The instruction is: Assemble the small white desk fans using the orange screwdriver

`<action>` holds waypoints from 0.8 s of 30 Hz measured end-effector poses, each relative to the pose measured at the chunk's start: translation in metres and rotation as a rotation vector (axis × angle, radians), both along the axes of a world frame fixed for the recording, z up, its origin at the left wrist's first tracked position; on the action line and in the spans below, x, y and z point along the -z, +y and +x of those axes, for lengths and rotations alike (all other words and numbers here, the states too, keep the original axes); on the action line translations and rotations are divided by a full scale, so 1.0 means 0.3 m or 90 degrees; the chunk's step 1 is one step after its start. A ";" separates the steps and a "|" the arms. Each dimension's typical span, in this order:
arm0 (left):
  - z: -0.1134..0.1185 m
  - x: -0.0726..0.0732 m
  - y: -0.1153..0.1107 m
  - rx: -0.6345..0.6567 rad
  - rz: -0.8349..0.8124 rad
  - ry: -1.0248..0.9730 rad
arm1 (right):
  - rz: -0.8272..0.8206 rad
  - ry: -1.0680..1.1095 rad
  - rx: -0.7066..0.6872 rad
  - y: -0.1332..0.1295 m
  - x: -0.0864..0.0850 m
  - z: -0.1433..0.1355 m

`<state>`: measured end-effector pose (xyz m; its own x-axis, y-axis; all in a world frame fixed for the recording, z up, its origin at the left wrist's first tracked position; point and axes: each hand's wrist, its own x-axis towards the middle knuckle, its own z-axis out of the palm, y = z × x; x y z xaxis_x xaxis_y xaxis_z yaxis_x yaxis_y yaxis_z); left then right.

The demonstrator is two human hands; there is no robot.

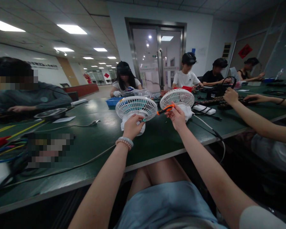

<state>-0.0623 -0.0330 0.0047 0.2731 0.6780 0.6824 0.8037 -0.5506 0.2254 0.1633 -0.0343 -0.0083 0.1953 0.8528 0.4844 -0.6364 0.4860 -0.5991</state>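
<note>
Two white fans stand on the green table (157, 143), which reaches out from the wearer's lap, with twelve o'clock straight ahead. The left fan (136, 107) is at twelve o'clock and the right fan (177, 96) at one, both with their round grilles facing up at a tilt.

The left hand (133, 126) is at the white base of the left fan, its thumb and fingers pinched narrow on a small green piece (143, 120); what that piece belongs to is too small to tell. The right hand (176, 117) grips an orange-and-black tool (165, 109) in front of the right fan, the tool's far end aimed at nine o'clock, close to the left fan's rim. Whether they touch, I cannot tell.

A blue tray (112, 102) lies at eleven o'clock, behind the left fan. Between one and two o'clock is a white box (204, 109) with dark bands, near a white cable (205, 123). Across the table, a person (125, 79) in white gloves sits towards eleven o'clock.
</note>
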 end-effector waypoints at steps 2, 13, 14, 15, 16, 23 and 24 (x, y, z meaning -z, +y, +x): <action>-0.002 0.000 -0.001 -0.004 -0.002 0.004 | 0.002 -0.006 0.005 0.006 0.004 0.000; 0.002 -0.007 -0.008 -0.017 -0.007 0.010 | 0.021 -0.100 0.108 0.010 0.011 0.004; 0.002 -0.007 -0.008 -0.016 -0.007 0.010 | 0.015 -0.107 0.116 0.011 0.013 0.004; 0.002 -0.006 -0.007 -0.016 -0.006 0.011 | 0.010 -0.113 0.122 0.014 0.015 0.004; 0.002 -0.006 -0.007 -0.016 -0.005 0.011 | 0.005 -0.117 0.124 0.017 0.017 0.004; 0.003 -0.005 -0.010 -0.016 0.001 0.015 | -0.014 -0.074 0.074 0.020 0.015 0.001; 0.003 -0.006 -0.010 -0.018 0.000 0.018 | -0.016 -0.066 0.057 0.016 0.011 0.001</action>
<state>-0.0613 -0.0361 0.0065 0.2723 0.6861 0.6747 0.8251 -0.5273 0.2032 0.1637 -0.0297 -0.0116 0.2220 0.8461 0.4846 -0.5250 0.5225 -0.6718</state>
